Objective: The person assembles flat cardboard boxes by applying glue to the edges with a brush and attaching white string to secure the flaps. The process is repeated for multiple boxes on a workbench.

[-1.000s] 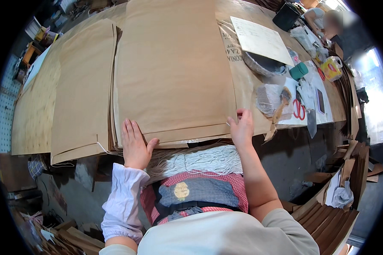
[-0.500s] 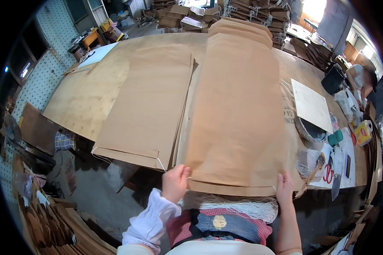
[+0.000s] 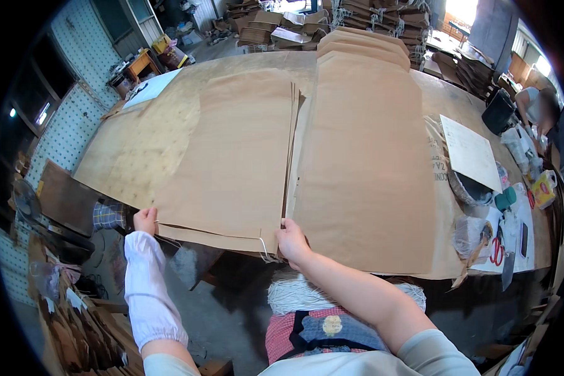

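A large brown paper bag [image 3: 238, 156] with a folded near edge and white string lies on the left pile. At its near left corner, my left hand [image 3: 145, 220], below a white sleeve cover, is closed on the edge. My right hand [image 3: 292, 241] pinches the near right corner, beside the loose white string there. To the right lies a second pile of brown paper bags [image 3: 370, 156], its far ends fanned in steps. A bundle of white strings [image 3: 301, 296] hangs at the table's front edge, just before my lap.
The wide wooden table [image 3: 131, 147] holds a white board [image 3: 470, 152] resting on a bowl, a green-lidded jar [image 3: 505, 198], red-handled scissors [image 3: 496, 252] and a knife [image 3: 509, 271] at right. A person [image 3: 536, 113] sits at the far right. Stacked brown paper [image 3: 382, 31] stands behind.
Both hands have gone from the right pile to the left with a brown paper bag, which now lies on the left pile. My right forearm now reaches across to the left.
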A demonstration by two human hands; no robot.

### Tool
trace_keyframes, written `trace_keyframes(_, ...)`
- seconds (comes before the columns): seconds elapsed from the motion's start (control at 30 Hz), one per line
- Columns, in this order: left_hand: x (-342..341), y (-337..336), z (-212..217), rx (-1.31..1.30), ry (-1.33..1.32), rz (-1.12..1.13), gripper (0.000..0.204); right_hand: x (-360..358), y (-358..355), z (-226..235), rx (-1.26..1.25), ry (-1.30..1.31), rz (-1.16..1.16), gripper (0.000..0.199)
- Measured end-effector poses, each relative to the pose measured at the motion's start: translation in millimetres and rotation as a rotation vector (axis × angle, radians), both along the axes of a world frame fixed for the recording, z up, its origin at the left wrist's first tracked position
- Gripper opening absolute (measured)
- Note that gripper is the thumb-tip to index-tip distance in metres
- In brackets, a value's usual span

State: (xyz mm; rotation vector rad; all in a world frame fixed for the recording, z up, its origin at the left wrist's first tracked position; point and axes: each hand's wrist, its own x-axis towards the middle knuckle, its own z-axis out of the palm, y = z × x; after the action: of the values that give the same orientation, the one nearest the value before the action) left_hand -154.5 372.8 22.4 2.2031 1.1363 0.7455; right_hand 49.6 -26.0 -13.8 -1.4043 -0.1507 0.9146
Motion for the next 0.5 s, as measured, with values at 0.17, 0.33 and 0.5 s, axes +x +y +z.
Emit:
trace_keyframes(0.17, 44, -31, 4, 0.437, 0.372, 0.306, 0.024, -17, -70, 38, 0.378, 0.515, 0.358, 0.053)
trace_keyframes(0.33, 90, -235, 18, 0.554, -0.112, -0.37, 0.028, 24, -244, 92, -0.026, -0.64, 0.737, 0.026)
trace_keyframes(0.5, 153, -442, 13, 0.532, 0.198, -1.139, 0.065, 95, -408, 107, -1.374, -1.298, -0.184, 0.038)
